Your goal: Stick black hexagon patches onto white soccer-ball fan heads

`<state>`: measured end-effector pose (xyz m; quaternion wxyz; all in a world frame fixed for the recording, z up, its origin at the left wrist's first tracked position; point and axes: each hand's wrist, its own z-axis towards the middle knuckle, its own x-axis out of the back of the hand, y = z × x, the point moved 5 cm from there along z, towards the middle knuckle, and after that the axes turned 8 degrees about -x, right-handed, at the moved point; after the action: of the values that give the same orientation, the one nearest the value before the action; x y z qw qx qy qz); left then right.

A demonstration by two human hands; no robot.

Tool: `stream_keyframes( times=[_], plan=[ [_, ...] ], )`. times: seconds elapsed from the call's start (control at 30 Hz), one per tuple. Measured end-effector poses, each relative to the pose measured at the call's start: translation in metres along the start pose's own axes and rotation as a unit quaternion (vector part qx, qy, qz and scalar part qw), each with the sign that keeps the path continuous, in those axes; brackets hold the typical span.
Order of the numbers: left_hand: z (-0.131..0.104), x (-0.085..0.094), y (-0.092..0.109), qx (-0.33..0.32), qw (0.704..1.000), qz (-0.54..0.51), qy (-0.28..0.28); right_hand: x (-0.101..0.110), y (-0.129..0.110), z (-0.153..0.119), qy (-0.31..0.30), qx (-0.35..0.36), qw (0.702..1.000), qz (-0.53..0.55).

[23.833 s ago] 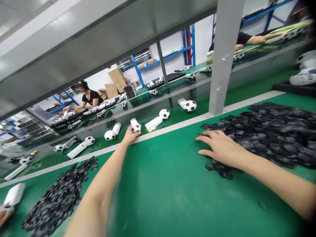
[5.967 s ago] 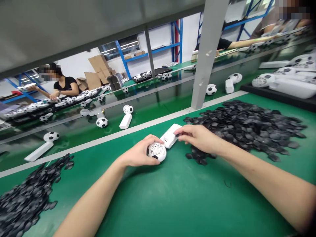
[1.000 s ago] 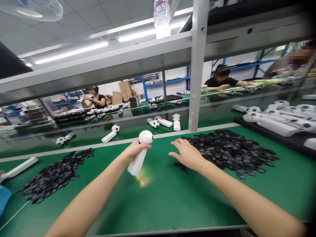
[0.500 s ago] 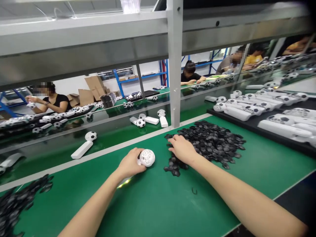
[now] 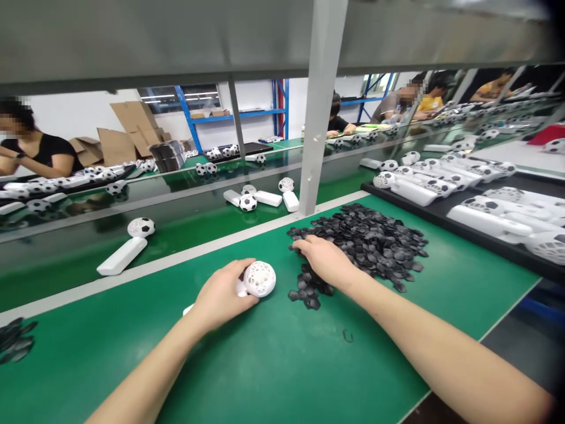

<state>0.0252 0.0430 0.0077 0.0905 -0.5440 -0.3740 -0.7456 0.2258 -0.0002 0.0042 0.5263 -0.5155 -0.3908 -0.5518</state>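
Observation:
My left hand (image 5: 225, 294) is closed around the neck of a white handled device with a lattice ball head (image 5: 260, 279). Its openwork, without black patches, faces up and to the right. Most of its handle is hidden under the hand and wrist. Over the left edge of a pile of black pentagon-shaped pieces (image 5: 375, 241), my right hand (image 5: 324, 259) has its fingers bent and drawn together at the pieces. Whether a piece is between the fingertips cannot be made out.
On the right stands a black tray (image 5: 468, 235) holding several white ball-headed devices. A metal post (image 5: 324, 118) rises behind the pile. Finished-looking football-patterned units (image 5: 141, 227) lie beyond the pale strip. A small dark U-shaped bit (image 5: 348, 335) lies on the green mat. Co-workers sit across the line.
The view has shifted, so the background sits further left and the left-hand black pile is mostly out of frame. My right fingers have drawn closer together at the pile; my left keeps its grip.

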Motion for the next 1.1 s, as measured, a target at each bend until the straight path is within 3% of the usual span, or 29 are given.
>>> stream_keyframes(
  times=[0.17, 0.27, 0.4, 0.5, 0.63, 0.83, 1.1],
  plan=[
    [0.002, -0.002, 0.004, -0.003, 1.0, 0.023, -0.017, -0.001, -0.009, -0.008, -0.015, 0.055, 0.988, 0.141],
    [0.002, -0.004, 0.004, 0.017, 0.999, 0.04, -0.025, -0.005, -0.013, -0.01, -0.019, 0.094, 0.985, 0.146],
    [0.001, -0.007, 0.007, 0.015, 0.997, 0.069, -0.024, 0.001, -0.015, -0.012, 0.042, 0.108, 0.983, 0.14],
    [0.002, -0.008, 0.009, 0.004, 0.997, 0.076, -0.028, 0.011, -0.023, -0.017, 0.073, 0.153, 0.954, 0.246],
    [0.002, -0.008, 0.009, 0.011, 0.997, 0.062, -0.039, 0.016, -0.04, -0.027, 0.029, 0.193, 0.912, 0.362],
    [0.001, -0.009, 0.011, 0.005, 0.997, 0.064, -0.039, 0.011, -0.059, -0.037, 0.033, 0.277, 0.914, 0.295],
    [0.001, -0.012, 0.01, -0.006, 0.996, 0.082, -0.031, 0.009, -0.065, -0.043, 0.074, 0.307, 0.941, 0.122]
  ],
)
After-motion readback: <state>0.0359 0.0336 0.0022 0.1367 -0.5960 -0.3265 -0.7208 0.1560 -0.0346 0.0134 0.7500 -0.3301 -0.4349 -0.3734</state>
